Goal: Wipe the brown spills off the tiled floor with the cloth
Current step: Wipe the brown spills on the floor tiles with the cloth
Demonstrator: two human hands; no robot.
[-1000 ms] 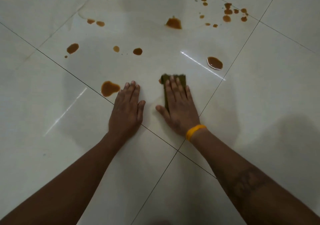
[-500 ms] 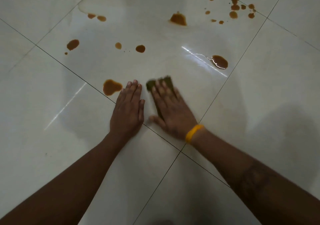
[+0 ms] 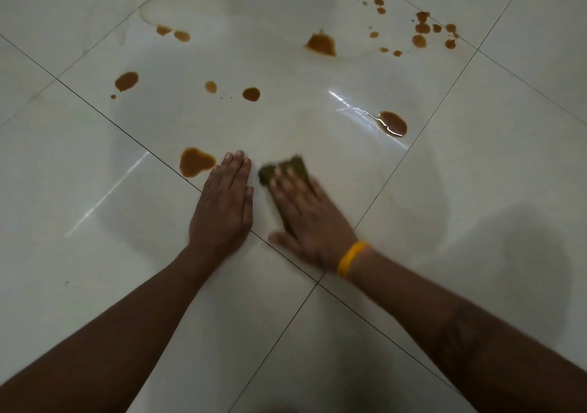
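Only a narrow strip of bare floor (image 3: 444, 222) separates the hands, left (image 3: 222, 204) and right (image 3: 309, 218).

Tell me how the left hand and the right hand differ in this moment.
The right hand presses a dark green cloth; the left hand rests on bare tiled floor. The right wrist wears a yellow band; the left wears none. The right looks motion-blurred, the left sharp. Both lie flat, fingers straight.

floor tiles (image 3: 476, 190): glossy, smooth | cloth (image 3: 297, 169): matt, coarse | spills (image 3: 393, 123): wet sheen
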